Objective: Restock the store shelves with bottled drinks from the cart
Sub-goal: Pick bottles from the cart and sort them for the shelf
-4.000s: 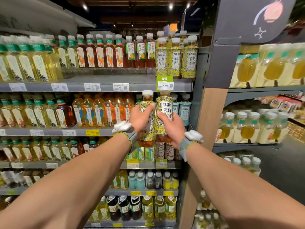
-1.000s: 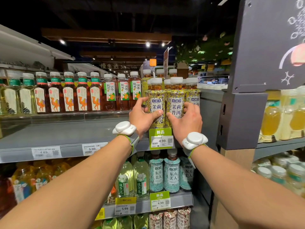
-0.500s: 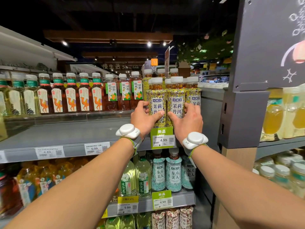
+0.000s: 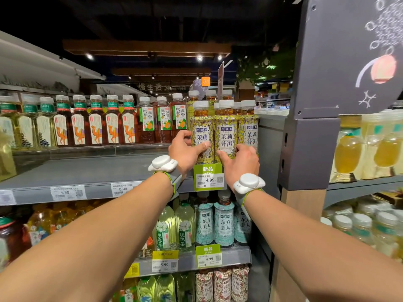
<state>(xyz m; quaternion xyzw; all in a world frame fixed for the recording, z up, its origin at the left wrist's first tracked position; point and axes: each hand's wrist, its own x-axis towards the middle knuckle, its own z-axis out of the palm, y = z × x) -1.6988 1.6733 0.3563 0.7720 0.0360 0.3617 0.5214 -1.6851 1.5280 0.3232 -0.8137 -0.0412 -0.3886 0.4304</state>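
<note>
I see my left hand (image 4: 185, 152) wrapped round the left yellow bottle (image 4: 201, 127) and my right hand (image 4: 239, 164) round the middle yellow bottle (image 4: 226, 127). Both bottles are upright, side by side at the shelf (image 4: 87, 171) front edge, above the green price tag (image 4: 208, 177).

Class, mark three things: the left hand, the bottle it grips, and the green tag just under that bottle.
left hand (image 4: 185, 152): head view, back of the hand.
left bottle (image 4: 201, 132): head view, yellow label.
green tag (image 4: 208, 177): head view, white price panel.
</note>
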